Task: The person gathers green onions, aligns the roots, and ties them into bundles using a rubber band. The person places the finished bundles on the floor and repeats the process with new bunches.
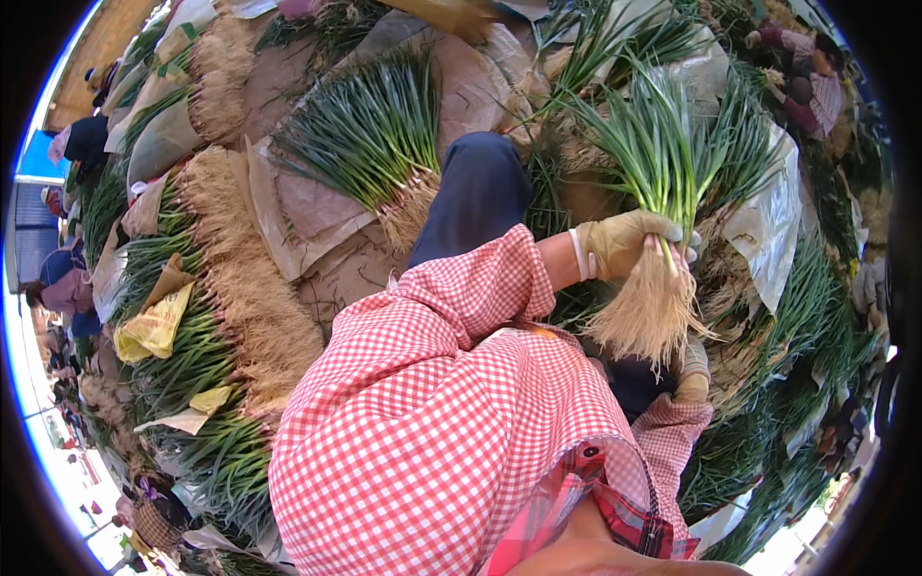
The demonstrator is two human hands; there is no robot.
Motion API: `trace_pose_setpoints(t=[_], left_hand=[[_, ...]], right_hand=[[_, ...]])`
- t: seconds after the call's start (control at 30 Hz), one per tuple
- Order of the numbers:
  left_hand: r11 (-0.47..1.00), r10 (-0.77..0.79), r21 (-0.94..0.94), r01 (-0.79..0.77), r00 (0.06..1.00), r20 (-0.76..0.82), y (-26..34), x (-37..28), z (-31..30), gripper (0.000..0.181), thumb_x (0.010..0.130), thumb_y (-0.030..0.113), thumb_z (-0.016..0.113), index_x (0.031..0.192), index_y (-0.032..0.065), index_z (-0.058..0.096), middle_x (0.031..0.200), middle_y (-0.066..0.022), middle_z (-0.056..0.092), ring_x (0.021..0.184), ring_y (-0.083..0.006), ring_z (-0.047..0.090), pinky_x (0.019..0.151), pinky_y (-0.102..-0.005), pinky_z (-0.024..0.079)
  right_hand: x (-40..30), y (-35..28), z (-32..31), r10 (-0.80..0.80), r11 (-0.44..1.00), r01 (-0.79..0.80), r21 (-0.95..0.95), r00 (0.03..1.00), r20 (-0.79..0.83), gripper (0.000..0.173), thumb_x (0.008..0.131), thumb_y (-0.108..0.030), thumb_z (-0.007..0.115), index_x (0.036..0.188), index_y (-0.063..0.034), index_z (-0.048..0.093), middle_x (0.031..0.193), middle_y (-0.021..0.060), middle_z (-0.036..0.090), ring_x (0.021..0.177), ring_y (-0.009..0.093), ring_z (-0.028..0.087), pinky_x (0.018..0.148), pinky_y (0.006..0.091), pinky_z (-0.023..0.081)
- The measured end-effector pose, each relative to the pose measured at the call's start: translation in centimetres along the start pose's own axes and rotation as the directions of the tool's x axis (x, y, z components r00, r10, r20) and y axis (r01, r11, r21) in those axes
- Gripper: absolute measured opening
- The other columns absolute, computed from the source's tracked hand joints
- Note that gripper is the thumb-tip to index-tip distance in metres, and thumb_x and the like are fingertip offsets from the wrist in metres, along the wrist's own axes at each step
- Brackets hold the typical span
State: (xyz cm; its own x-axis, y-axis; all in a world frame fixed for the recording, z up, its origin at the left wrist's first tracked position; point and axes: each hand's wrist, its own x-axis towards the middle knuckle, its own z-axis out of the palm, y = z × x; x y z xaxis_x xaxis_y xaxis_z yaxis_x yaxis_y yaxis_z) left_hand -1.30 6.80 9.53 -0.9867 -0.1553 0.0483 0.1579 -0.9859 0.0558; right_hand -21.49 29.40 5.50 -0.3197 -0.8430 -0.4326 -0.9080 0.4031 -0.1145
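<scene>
My left hand (pixel 625 243), in a tan glove with a white cuff, grips a bunch of green onions (pixel 666 165) just above the roots. Its green leaves fan upward and its pale, stringy roots (pixel 652 306) hang below the fist. My right hand is mostly hidden behind those roots; only its gloved wrist (pixel 694 378) shows below them, so its grip cannot be made out. Beside my knee (pixel 484 180), a larger fanned bundle of green onions (pixel 371 137) lies with its roots towards me on plastic sheeting (pixel 317 216).
At left runs a long row of green onions (pixel 209 360), roots turned inward, with a yellow plastic bag (pixel 155 327) on the leaves. More onions (pixel 799 360) and a pale plastic sheet (pixel 767 216) lie at right. Other people sit nearby, one (pixel 821 90) at upper right.
</scene>
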Motion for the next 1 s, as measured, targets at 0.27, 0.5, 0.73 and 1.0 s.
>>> trace_pose_setpoints(t=[0.27, 0.5, 0.73, 1.0], left_hand=[[0.792, 0.536, 0.439, -0.424, 0.827, -0.169, 4.8, -5.3, 7.9, 0.016, 0.077, 0.000, 0.062, 0.092, -0.0053, 0.059, 0.073, -0.0174, 0.066, 0.057, -0.0244, 0.066, 0.043, -0.0311, 0.054], [0.353, 0.740, 0.772, -0.528, 0.663, 0.116, 24.5, -25.3, 4.6, 0.039, 0.082, 0.012, 0.066, 0.117, -0.0043, 0.058, 0.090, -0.0122, 0.066, 0.085, -0.0206, 0.065, 0.076, -0.0343, 0.056], [0.508, 0.859, 0.605, -0.613, 0.415, -0.300, 26.8, -39.3, -19.9, 0.063, 0.077, 0.010, 0.066, 0.135, -0.0011, 0.044, 0.097, -0.0106, 0.063, 0.093, -0.0244, 0.062, 0.089, -0.0384, 0.053], [0.923, 0.344, 0.266, -0.279, 0.282, -0.896, 22.5, -43.0, -32.2, 0.028, 0.084, 0.008, 0.060, 0.108, -0.0062, 0.061, 0.094, -0.0144, 0.066, 0.077, -0.0254, 0.062, 0.071, -0.0389, 0.055]], right_hand=[[-4.3, -18.0, -1.6, 0.097, -0.465, 0.145, 0.874, 0.989, -0.113, 0.034, 0.091, -0.035, 0.055, 0.110, -0.0071, 0.059, 0.081, 0.0026, 0.061, 0.061, 0.016, 0.056, 0.051, 0.0276, 0.041], [0.2, -20.6, -7.9, -0.209, -0.206, 0.135, 0.969, 0.962, -0.178, 0.029, 0.093, -0.032, 0.059, 0.093, -0.0027, 0.058, 0.050, -0.0019, 0.044, 0.037, 0.005, 0.032, 0.035, 0.0219, 0.026], [6.7, -15.4, -1.3, 0.336, 0.942, -0.336, 0.010, 0.942, -0.011, 0.047, 0.085, -0.026, 0.062, 0.128, -0.0105, 0.050, 0.122, 0.0152, 0.055, 0.102, 0.032, 0.061, 0.087, 0.0413, 0.048], [9.3, -19.8, 0.6, 0.050, 0.970, -0.119, 0.214, 0.953, 0.300, 0.042, 0.088, -0.031, 0.056, 0.124, -0.0081, 0.057, 0.117, 0.0151, 0.061, 0.104, 0.033, 0.061, 0.089, 0.0398, 0.048]])
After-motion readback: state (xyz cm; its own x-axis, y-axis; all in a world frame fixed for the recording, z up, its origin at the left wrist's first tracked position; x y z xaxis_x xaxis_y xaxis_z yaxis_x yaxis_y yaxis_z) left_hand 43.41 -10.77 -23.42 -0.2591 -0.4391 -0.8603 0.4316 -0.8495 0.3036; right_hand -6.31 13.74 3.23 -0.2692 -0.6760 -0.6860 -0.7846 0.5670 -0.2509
